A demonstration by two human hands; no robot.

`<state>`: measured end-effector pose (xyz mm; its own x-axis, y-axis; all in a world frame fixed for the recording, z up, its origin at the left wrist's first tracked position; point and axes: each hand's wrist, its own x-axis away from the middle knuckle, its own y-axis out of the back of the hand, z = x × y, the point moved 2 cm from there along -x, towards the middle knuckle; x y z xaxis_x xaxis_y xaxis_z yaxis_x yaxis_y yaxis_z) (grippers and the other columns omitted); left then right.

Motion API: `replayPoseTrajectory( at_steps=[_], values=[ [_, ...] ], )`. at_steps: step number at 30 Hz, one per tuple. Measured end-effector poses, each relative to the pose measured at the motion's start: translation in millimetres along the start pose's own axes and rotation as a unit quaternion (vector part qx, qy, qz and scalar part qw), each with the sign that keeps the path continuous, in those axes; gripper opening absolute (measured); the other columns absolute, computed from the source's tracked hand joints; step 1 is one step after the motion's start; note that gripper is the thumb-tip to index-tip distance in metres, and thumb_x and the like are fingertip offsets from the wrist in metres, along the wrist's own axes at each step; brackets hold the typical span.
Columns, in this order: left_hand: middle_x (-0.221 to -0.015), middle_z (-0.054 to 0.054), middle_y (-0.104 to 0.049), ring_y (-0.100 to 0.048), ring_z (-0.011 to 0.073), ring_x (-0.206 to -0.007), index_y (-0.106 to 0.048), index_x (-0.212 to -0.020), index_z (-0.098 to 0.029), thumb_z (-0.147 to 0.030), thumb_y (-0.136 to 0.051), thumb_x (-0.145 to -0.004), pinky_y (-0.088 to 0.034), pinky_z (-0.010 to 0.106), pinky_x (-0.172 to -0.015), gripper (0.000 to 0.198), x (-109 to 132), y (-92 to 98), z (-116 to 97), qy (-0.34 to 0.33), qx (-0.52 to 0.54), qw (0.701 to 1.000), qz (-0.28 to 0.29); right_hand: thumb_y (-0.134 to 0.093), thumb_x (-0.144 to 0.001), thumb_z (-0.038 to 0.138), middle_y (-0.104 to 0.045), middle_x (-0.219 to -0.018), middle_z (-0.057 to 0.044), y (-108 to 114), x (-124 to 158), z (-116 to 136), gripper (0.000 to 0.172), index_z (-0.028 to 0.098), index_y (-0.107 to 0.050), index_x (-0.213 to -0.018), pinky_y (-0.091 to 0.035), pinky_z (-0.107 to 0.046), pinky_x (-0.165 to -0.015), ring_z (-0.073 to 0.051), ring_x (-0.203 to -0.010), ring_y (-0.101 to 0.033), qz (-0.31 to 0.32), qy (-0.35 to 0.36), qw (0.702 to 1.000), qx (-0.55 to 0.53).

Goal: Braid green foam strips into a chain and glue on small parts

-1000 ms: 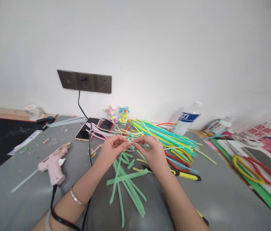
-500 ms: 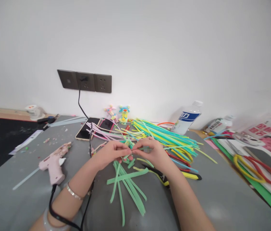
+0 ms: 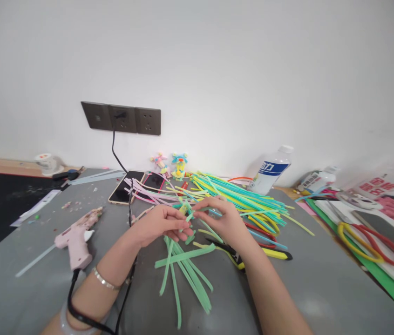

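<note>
Over the middle of the table, my left hand [image 3: 167,224] is closed with its fingers curled on a short light-green pipe cleaner [image 3: 189,217]. My right hand [image 3: 218,215] pinches the same piece near its upper end, thumb and forefinger together. The fingers partly cover the piece. Below my hands, several longer green pipe cleaners [image 3: 190,274] lie in a loose fan. Beside my right wrist are yellow-and-black pliers [image 3: 277,253], partly under the forearm. Behind my hands spreads a big pile of yellow, green and turquoise pipe cleaners [image 3: 239,195].
A pink glue gun [image 3: 78,242] lies left, its black cord running by my left arm. Two phones, one a gold-edged phone [image 3: 125,188], lie behind. Two small pipe-cleaner figures, including a blue-and-yellow figure [image 3: 179,166], stand by the wall. A bottle [image 3: 272,170] and scissors [image 3: 361,244] are on the right.
My fingertips have moved slightly apart, and more of the green piece shows between them. My left fingers have loosened a little. The view has shifted very slightly.
</note>
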<state>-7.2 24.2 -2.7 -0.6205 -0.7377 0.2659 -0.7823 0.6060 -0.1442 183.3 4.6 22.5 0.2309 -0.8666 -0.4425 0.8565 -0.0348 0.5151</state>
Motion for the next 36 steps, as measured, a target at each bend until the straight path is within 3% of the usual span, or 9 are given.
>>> replayPoseTrajectory(
  at_steps=[4,7,10,18,23,29,36],
  values=[
    [-0.08,0.013,-0.077,-0.07,0.0163,-0.064,-0.073,-0.074,-0.013,-0.035,-0.08,-0.071,-0.051,0.022,-0.055,0.023,-2.7,-2.4,-1.1,-0.032,0.026,0.998,-0.037,-0.062,-0.085,0.041,-0.068,-0.066,-0.001,2.9,-2.0,-7.7,0.033,0.018,-0.061,-0.11,-0.049,-0.032,-0.066,-0.017,-0.062,-0.062,-0.096,-0.111,0.98,-0.134],
    [-0.079,0.013,-0.077,-0.069,0.016,-0.064,-0.072,-0.072,-0.013,-0.033,-0.08,-0.071,-0.051,0.022,-0.056,0.022,-2.9,-5.1,-2.2,-0.044,0.024,0.998,-0.048,-0.065,-0.081,0.047,-0.066,-0.065,0.0,-4.5,-2.8,-8.6,0.04,0.017,-0.061,-0.107,-0.048,-0.028,-0.058,-0.015,-0.059,-0.059,-0.053,-0.147,0.962,-0.222],
    [-0.078,0.012,-0.076,-0.07,0.0162,-0.064,-0.072,-0.074,-0.013,-0.033,-0.079,-0.071,-0.051,0.022,-0.056,0.021,-1.3,-8.0,-3.2,-0.037,0.008,0.999,-0.031,-0.07,-0.078,0.044,-0.068,-0.074,-0.003,-15.1,-1.5,-5.9,0.029,0.017,-0.067,-0.087,-0.048,-0.026,-0.059,-0.014,-0.063,-0.059,0.034,-0.151,0.957,-0.246],
    [-0.077,0.009,-0.071,-0.064,0.015,-0.067,-0.074,-0.081,-0.014,-0.038,-0.076,-0.074,-0.049,0.021,-0.054,0.026,1.0,-11.5,-3.9,-0.027,0.025,0.999,0.02,-0.073,-0.078,0.04,-0.071,-0.071,-0.002,-17.2,1.9,-0.4,0.022,0.018,-0.071,-0.082,-0.051,-0.029,-0.062,-0.016,-0.061,-0.064,0.097,-0.17,0.927,-0.319],
    [-0.061,-0.002,-0.052,-0.046,0.0068,-0.049,-0.071,-0.071,-0.014,-0.037,-0.079,-0.071,-0.036,0.018,-0.045,0.024,-0.4,-11.8,-3.4,-0.037,0.014,0.999,0.009,-0.078,-0.073,0.039,-0.068,-0.069,0.0,-17.3,0.8,1.9,0.023,0.018,-0.07,-0.078,-0.047,-0.026,-0.059,-0.014,-0.061,-0.06,0.086,-0.175,0.929,-0.314],
    [-0.064,-0.004,-0.045,-0.028,0.0024,-0.045,-0.069,-0.079,-0.013,-0.037,-0.079,-0.07,-0.023,0.017,-0.039,0.028,1.6,-14.9,-2.5,0.004,0.029,0.999,0.032,-0.078,-0.072,0.039,-0.064,-0.068,0.002,-21.3,0.5,4.5,0.025,0.017,-0.067,-0.073,-0.043,-0.024,-0.057,-0.011,-0.059,-0.054,0.114,-0.175,0.922,-0.326],
    [-0.057,-0.002,-0.05,-0.036,0.0054,-0.042,-0.07,-0.08,-0.013,-0.044,-0.07,-0.078,-0.028,0.02,-0.04,0.031,-0.7,-15.3,-1.3,-0.064,-0.046,0.997,0.009,-0.074,-0.075,0.044,-0.066,-0.069,0.0,-20.1,1.2,-2.1,0.029,0.016,-0.068,-0.078,-0.045,-0.025,-0.057,-0.011,-0.057,-0.055,0.097,-0.195,0.926,-0.308]
  ],
)
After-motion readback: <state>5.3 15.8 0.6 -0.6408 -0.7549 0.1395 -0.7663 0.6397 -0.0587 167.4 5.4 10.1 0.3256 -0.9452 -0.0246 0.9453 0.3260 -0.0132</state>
